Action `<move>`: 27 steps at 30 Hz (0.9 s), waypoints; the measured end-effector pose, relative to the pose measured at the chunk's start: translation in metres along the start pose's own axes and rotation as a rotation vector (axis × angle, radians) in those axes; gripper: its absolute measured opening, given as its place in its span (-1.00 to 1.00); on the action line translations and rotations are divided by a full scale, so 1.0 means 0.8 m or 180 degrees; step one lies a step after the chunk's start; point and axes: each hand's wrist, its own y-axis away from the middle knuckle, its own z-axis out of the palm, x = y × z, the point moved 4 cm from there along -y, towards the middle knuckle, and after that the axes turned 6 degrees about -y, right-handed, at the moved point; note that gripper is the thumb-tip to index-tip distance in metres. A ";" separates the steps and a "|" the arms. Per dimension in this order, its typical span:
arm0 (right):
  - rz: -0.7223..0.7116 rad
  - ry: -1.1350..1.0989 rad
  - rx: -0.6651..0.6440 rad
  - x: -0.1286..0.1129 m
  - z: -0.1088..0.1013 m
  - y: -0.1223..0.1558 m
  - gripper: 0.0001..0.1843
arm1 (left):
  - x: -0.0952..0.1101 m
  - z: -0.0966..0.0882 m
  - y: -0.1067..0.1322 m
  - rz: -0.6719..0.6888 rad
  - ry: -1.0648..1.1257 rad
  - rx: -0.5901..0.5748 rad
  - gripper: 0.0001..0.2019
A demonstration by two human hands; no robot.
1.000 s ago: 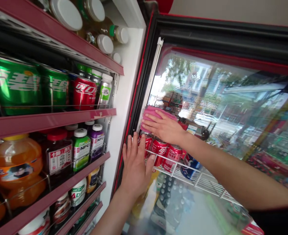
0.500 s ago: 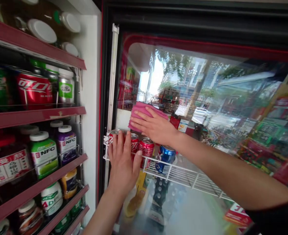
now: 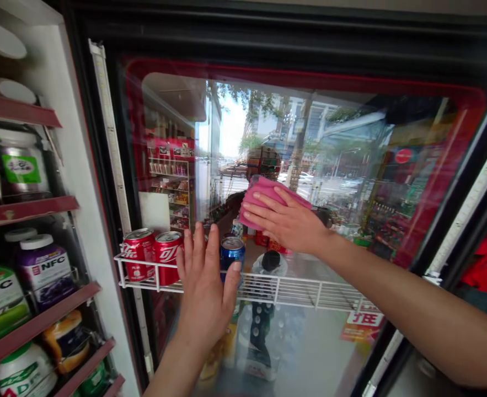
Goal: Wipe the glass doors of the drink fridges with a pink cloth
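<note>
My right hand [image 3: 287,219] lies flat on a pink cloth [image 3: 263,194] and presses it against the glass of the fridge door [image 3: 351,182]. My left hand [image 3: 207,286] rests open on the same glass lower down, fingers spread and pointing up. Behind the glass a white wire shelf [image 3: 293,289] carries two red cans [image 3: 152,255] at the left and a blue can [image 3: 231,251] just right of my left fingers. The glass reflects a street and shop shelves.
To the left the open fridge has red shelves [image 3: 28,209] with NFC juice bottles [image 3: 47,267], a green-labelled bottle [image 3: 20,168] and white-lidded jars. A black door frame [image 3: 454,231] runs down the right, with another door beyond it.
The view has swung right, so the open shelves slid to the left edge. My right hand with the pink cloth has moved right across the glass; my left hand stays flat on the glass.
</note>
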 end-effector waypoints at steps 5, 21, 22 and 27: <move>0.0300 0.0176 -0.0037 0.029 -0.011 0.085 -0.09 | 0.047 0.016 -0.003 0.0181 0.0074 0.0003 -0.19; 0.1786 0.1230 0.0905 0.100 -0.041 0.305 -0.05 | 0.172 0.071 -0.049 0.1313 0.0178 -0.0271 -0.16; 0.1853 0.1234 0.1026 0.099 -0.041 0.296 -0.05 | 0.172 0.071 -0.055 0.1319 0.0179 -0.0250 -0.17; 0.1790 0.0967 0.1084 0.075 -0.032 0.174 -0.14 | 0.164 0.067 -0.081 0.1110 0.0182 -0.0100 -0.20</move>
